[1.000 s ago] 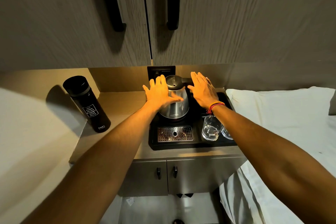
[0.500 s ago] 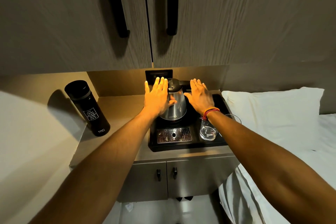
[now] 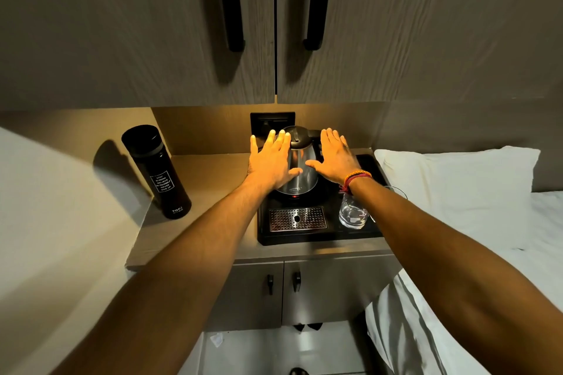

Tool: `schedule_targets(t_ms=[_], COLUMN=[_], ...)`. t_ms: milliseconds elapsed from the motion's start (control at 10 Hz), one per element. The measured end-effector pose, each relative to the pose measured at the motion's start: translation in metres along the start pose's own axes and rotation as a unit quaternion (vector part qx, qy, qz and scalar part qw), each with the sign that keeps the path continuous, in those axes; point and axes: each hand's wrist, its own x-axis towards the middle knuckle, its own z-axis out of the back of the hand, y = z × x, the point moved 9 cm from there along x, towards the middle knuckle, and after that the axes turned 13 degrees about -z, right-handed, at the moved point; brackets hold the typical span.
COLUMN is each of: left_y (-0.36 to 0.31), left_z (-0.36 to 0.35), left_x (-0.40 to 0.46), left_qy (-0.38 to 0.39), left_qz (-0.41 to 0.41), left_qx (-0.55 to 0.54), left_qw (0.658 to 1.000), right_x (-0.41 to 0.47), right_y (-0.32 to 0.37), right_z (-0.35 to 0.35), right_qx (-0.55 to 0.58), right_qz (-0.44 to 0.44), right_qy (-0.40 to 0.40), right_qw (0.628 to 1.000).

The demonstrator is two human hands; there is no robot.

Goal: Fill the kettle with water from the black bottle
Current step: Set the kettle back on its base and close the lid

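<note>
Standing: bench (image 3: pixel 210 173) under two closed cupboard doors, the kettle taken as the landmark for every place below.
Bed: white pillow (image 3: pixel 457 186) and sheet to the right of the kettle, close against the tray's edge; soft ground, judged a poor spot for setting anything down.
Cupboard doors: overhead and behind the kettle, with long black handles (image 3: pixel 234 9); low enough, by judgement, to cramp a high lift or a tall pour.
Tray: black tray (image 3: pixel 320 237) under the kettle, likely there to catch drips; perforated drain plate (image 3: pixel 297 218) just in front of the kettle.
Black bottle: black bottle (image 3: pixel 157 170) well to the left of the kettle, upright on the bench, cap on, untouched; still to be fetched and opened.
Kettle: steel kettle (image 3: pixel 300 167) seated on its base on the tray, black lid apparently shut, handle toward the right; small red glow at the foot.
Left hand: left hand (image 3: pixel 271 161) flat against the kettle's left flank, fingers (image 3: pixel 275 140) spread and straight, clamped on nothing; touch or near-touch not distinguishable.
Right hand: right hand (image 3: pixel 335 158) mirrored on the kettle's right flank, fingers apart and extended, gripping nothing; thumb tip near the steel wall.
Purpose: both palms bracketing the kettle, judged a framing or steadying pose ahead of opening the lid.
Glass: empty tumbler (image 3: pixel 353 213) right and front of the kettle, directly beneath the right wrist; likeliest thing to be knocked.
Wristband: red and orange cord (image 3: pixel 355 179) on the right wrist, right of the kettle.
</note>
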Motion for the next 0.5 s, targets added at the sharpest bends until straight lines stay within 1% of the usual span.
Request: schedule_targets(t_ms=[100, 200, 300, 400, 500], left_y=[0.000, 0.000, 0.000, -0.012, -0.011], left_z=[-0.001, 0.000, 0.010, 0.042, 0.064], left_x=[0.001, -0.001, -0.003, -0.022, -0.035], left_qy=[0.016, 0.048, 0.054, -0.025, -0.065], left_qz=[0.000, -0.006, -0.003, -0.015, -0.010], left_qx=[-0.006, -0.003, -0.002, -0.014, -0.016], left_qw=[1.000, 0.999, 0.999, 0.999, 0.998], right_x=[0.000, 0.000, -0.004, -0.032, -0.046], right_y=[0.005, 0.005, 0.002, 0.006, 0.011], right_z=[-0.001, 0.004, 0.007, 0.018, 0.028], right_qx=[-0.001, -0.032, -0.051, -0.038, -0.043], right_qz=[-0.002, -0.004, -0.017, -0.014, 0.008], right_qy=[0.010, 0.029, 0.045, 0.023, -0.001], right_qw=[1.000, 0.999, 0.998, 0.999, 0.999])
